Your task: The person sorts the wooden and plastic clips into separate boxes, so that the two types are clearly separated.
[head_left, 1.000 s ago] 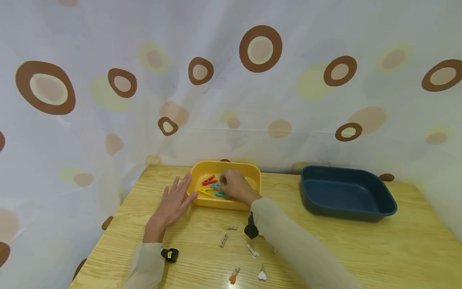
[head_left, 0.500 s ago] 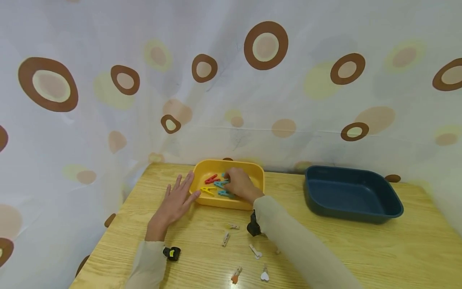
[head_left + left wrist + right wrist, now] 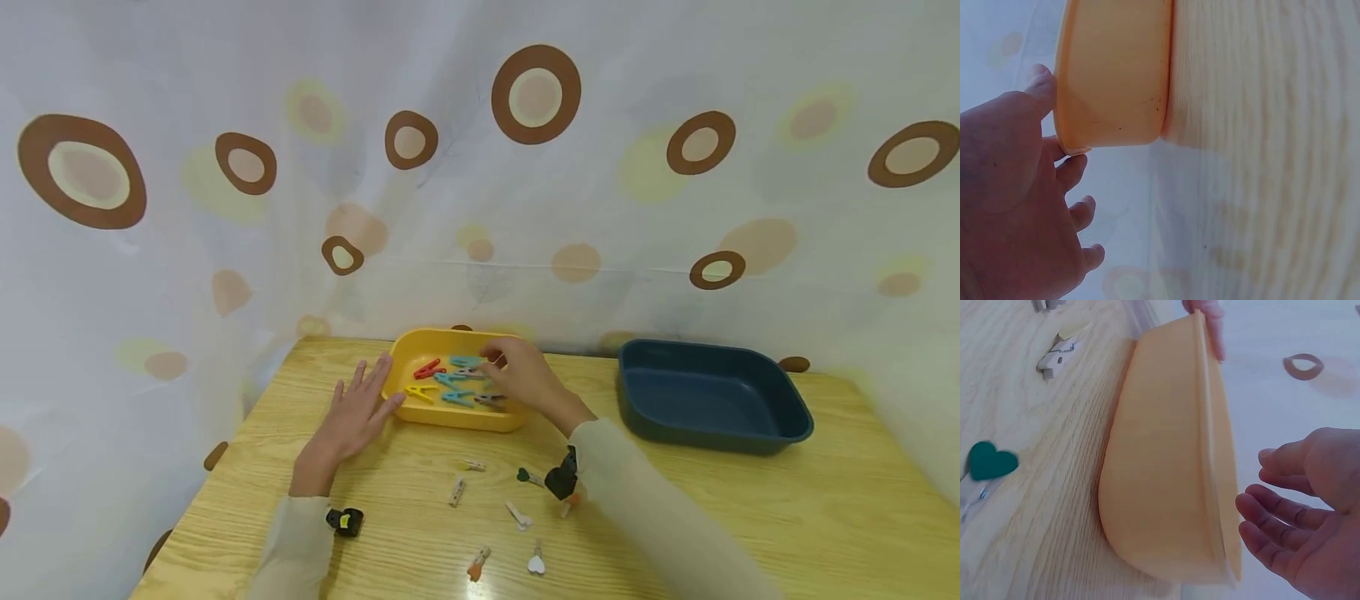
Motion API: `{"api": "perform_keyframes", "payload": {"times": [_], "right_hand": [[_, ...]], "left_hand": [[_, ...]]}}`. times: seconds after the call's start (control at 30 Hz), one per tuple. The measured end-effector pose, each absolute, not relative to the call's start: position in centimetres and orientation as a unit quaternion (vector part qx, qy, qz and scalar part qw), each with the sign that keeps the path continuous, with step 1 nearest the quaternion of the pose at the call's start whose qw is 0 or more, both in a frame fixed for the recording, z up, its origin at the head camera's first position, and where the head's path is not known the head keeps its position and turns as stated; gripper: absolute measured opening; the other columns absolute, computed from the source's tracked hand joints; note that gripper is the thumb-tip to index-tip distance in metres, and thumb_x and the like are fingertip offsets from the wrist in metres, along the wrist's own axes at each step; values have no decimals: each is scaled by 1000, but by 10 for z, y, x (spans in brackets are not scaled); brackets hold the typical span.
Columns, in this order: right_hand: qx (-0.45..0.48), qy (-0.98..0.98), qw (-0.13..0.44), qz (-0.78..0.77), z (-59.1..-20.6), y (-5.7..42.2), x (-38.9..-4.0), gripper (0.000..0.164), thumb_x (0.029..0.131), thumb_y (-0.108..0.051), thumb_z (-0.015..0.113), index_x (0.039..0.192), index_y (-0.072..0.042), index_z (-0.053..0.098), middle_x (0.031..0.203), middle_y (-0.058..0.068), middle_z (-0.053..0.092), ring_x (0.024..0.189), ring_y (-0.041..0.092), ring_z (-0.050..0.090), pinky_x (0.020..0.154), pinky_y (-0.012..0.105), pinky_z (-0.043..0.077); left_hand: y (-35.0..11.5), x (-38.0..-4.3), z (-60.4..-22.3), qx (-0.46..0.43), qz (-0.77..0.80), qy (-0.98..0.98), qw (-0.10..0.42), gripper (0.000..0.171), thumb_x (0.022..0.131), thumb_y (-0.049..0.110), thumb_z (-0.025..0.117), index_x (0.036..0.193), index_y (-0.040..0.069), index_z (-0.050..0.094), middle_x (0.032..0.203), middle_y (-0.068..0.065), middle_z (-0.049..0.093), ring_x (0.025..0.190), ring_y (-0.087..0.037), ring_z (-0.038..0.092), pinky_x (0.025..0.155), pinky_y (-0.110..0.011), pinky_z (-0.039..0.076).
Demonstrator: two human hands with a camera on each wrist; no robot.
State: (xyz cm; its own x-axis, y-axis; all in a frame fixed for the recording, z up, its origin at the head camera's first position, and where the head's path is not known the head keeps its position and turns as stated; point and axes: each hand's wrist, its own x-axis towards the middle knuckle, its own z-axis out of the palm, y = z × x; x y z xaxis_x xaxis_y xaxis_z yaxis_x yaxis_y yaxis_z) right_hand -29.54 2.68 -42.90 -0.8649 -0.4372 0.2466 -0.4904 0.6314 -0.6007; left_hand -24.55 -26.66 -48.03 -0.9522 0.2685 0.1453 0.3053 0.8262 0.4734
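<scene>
A yellow tray holds red, yellow and several light-blue clothespins, with darker ones among them. My left hand lies at the tray's left end, fingers spread and fairly straight; in the left wrist view its thumb and fingertips touch the rim around the corner. Above the tray's right side hovers my right hand, its fingers loosely bent. The right wrist view shows that hand beside the rim, with nothing visible between thumb and fingers.
A dark blue tray stands at the back right. Wooden clothespins lie in front of the yellow tray, some with hearts: green, white, orange. A patterned sheet hangs behind the table.
My right hand has risen and drawn back to the right from among the clothespins, uncovering blue and dark ones and the green-heart clothespin on the table. The left hand stays at the rim.
</scene>
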Motion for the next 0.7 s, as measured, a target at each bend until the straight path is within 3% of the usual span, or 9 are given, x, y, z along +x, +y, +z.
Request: {"api": "perform_keyframes", "payload": {"times": [0.4, 0.7], "right_hand": [[272, -888, 121, 350, -429, 90, -254, 30, 99, -14, 71, 126, -2, 70, 118, 14, 70, 103, 32, 67, 86, 49, 56], [254, -891, 149, 345, -427, 138, -217, 42, 99, -16, 70, 139, -7, 63, 136, 13, 64, 121, 36, 61, 95, 55, 52]], "left_hand": [[-269, -244, -481, -155, -284, -945, 43, 71, 111, 43, 39, 165, 4, 13, 169, -18, 15, 154, -47, 6, 114, -76, 2], [-263, -241, -476, -157, -278, -947, 40, 70, 112, 41, 39, 165, 4, 12, 171, -18, 8, 154, -48, 0, 113, -77, 3]]}}
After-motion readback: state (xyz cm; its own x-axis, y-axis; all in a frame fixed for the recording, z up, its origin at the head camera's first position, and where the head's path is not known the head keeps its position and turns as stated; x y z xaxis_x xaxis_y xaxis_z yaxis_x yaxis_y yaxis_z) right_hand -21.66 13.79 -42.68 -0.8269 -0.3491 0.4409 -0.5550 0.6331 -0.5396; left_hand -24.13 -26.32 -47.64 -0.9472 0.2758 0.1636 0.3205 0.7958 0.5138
